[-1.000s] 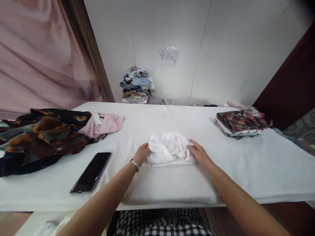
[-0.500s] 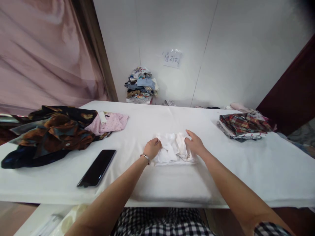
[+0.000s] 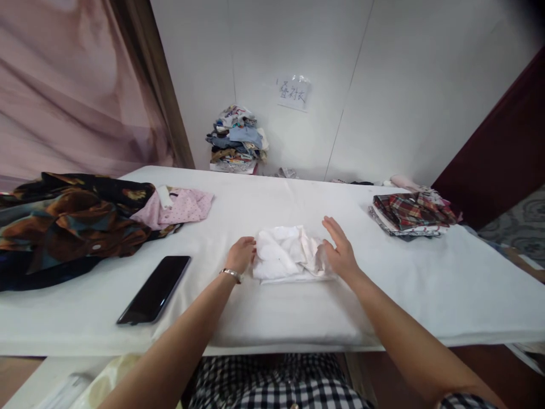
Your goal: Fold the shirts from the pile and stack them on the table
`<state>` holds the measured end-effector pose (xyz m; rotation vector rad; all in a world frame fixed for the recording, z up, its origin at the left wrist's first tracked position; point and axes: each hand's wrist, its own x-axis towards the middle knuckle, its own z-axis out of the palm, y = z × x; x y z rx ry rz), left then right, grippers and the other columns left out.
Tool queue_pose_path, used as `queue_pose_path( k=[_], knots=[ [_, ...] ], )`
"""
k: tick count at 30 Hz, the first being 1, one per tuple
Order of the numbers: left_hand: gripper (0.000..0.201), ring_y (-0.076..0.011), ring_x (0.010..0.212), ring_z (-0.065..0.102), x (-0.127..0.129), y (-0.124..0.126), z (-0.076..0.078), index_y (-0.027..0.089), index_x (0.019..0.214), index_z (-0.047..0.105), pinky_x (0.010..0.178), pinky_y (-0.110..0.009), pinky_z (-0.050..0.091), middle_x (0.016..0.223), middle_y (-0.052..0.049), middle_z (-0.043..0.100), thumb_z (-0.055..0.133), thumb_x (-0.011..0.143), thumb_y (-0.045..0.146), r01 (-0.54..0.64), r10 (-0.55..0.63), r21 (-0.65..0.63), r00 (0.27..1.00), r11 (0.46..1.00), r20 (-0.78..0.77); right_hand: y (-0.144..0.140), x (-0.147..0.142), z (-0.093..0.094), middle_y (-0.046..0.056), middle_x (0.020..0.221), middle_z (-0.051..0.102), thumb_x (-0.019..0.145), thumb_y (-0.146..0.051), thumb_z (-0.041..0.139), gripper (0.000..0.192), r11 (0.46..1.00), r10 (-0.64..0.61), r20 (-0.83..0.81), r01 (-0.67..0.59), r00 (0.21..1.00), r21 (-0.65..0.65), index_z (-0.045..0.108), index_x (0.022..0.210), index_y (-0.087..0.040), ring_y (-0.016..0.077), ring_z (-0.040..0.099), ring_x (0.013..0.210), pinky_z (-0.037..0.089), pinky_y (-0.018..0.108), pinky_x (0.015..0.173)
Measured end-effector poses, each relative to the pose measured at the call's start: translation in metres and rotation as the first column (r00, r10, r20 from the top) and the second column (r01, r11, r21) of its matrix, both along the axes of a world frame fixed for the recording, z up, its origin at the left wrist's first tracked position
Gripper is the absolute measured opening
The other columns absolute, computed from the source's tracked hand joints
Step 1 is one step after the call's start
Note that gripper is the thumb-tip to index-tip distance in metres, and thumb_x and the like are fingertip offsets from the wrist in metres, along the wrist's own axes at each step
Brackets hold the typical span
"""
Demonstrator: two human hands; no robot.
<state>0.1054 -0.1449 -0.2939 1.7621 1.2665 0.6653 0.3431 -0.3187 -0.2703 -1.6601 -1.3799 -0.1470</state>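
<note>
**Two hands at a folded white cloth on the table**

The table (image 3: 426,295), covered in white, spans the whole view and serves as the landmark. At its left end lies a dark heap (image 3: 63,227) of brown, black and teal fabric, the biggest thing on it. Touching that heap's inner edge, toward the table's middle, is a pink garment (image 3: 179,207) with small dots. At the table's right end, near the far edge, sits a plaid stack (image 3: 415,213) of folded red-checked clothes. Beyond the table's far edge, against the wall, stands a clothes pile (image 3: 236,139) of mixed colours, and a paper note (image 3: 293,94) is stuck to the wall above the table's middle.

In the middle of the table, toward the near edge, rests the white cloth (image 3: 287,255), folded into a rumpled bundle. On the table's near left part, between the dark heap and the cloth, a phone (image 3: 155,288) lies face up, dark screen, well apart from both hands.

The left hand (image 3: 242,254) touches the cloth's left edge with fingers curled in loosely; whether it pinches fabric cannot be told. The right hand (image 3: 338,247) is flat and spread, fingers straight, its palm side against the cloth's right edge. A bracelet (image 3: 232,274) circles the left wrist.
</note>
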Motion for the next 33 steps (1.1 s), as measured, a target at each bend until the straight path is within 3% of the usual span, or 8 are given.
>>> queue_pose_path(
  k=[4,7,10,14,18,22,26,33],
  knots=[
    [0.043,-0.0225,0.129,0.054,0.000,-0.013,-0.004,0.017,0.130,0.055,0.105,-0.038,0.045,0.142,-0.012,0.056,0.039,0.093,0.032,0.065,-0.064,0.157,0.998,0.985,-0.011,-0.003,-0.022,0.004,0.012,0.156,0.037,0.095,-0.035,0.044,0.051,0.982,0.098,0.211,-0.060,0.973,-0.181,0.047,0.144,-0.019,0.0260,0.021,0.149,0.020,0.053,0.119],
    [0.053,-0.0279,0.144,0.034,0.008,-0.032,-0.012,0.015,0.137,0.051,0.118,-0.050,0.026,0.153,-0.015,0.043,0.047,0.092,0.043,0.344,-0.254,0.360,0.928,0.867,-0.274,-0.002,-0.026,-0.012,0.014,0.158,0.031,0.095,-0.044,0.045,0.059,0.834,0.175,0.169,-0.054,0.970,-0.550,0.043,0.147,-0.015,0.0302,0.018,0.149,0.017,0.057,0.118],
    [0.060,-0.0314,0.147,0.027,0.017,-0.045,-0.021,0.015,0.142,0.047,0.119,-0.057,0.019,0.155,-0.016,0.037,0.051,0.091,0.046,0.535,-0.335,0.333,0.798,0.776,-0.501,0.000,-0.019,-0.032,0.012,0.161,0.024,0.094,-0.048,0.044,0.063,0.729,0.135,0.043,-0.069,0.990,-0.681,0.039,0.149,-0.017,0.0298,0.016,0.150,0.014,0.058,0.118],
    [0.058,-0.0300,0.147,0.028,0.017,-0.044,-0.024,0.016,0.142,0.047,0.118,-0.056,0.022,0.155,-0.015,0.037,0.047,0.093,0.047,0.529,-0.337,0.287,0.788,0.798,-0.516,-0.003,-0.002,-0.041,0.011,0.151,0.045,0.091,-0.051,0.047,0.056,0.862,0.033,-0.289,-0.174,0.957,-0.477,0.056,0.138,-0.020,0.0292,0.033,0.144,0.019,0.055,0.118],
    [0.050,-0.0308,0.142,0.038,0.008,-0.040,-0.022,0.017,0.137,0.053,0.113,-0.057,0.031,0.150,-0.015,0.047,0.046,0.094,0.044,0.396,-0.239,0.466,0.902,0.791,-0.361,-0.020,0.014,-0.037,0.009,0.124,0.068,0.089,-0.049,0.051,0.042,0.993,-0.017,-0.530,-0.047,0.848,-0.108,0.071,0.114,-0.023,0.0279,0.058,0.122,0.039,0.049,0.109],
    [0.038,-0.0302,0.133,0.048,0.004,-0.057,-0.015,0.018,0.125,0.061,0.112,-0.057,0.032,0.138,-0.014,0.060,0.051,0.094,0.037,0.397,-0.298,0.697,0.917,0.597,-0.267,-0.033,0.014,-0.032,0.008,0.116,0.071,0.083,-0.034,0.063,0.030,0.968,0.247,-0.169,-0.250,0.954,-0.001,0.071,0.111,-0.026,0.0276,0.059,0.118,0.044,0.049,0.104],
    [0.026,-0.0264,0.128,0.052,0.021,-0.083,0.000,0.023,0.114,0.065,0.113,-0.055,0.031,0.125,-0.008,0.068,0.053,0.093,0.031,0.506,-0.454,0.752,0.836,0.422,-0.307,-0.030,0.005,-0.025,0.009,0.105,0.070,0.084,-0.017,0.057,0.025,0.934,0.356,0.250,-0.339,0.900,-0.112,0.069,0.106,-0.023,0.0246,0.060,0.105,0.047,0.046,0.095],
    [0.007,-0.0255,0.110,0.057,0.071,-0.098,0.004,0.020,0.091,0.066,0.096,-0.044,0.043,0.104,-0.007,0.069,0.063,0.085,0.021,0.550,-0.460,0.669,0.823,0.499,-0.333,-0.019,0.000,-0.016,0.007,0.085,0.063,0.082,-0.006,0.047,0.019,0.977,0.193,0.448,-0.129,0.873,-0.170,0.060,0.079,-0.020,0.0217,0.053,0.084,0.042,0.034,0.077]
  ],
)
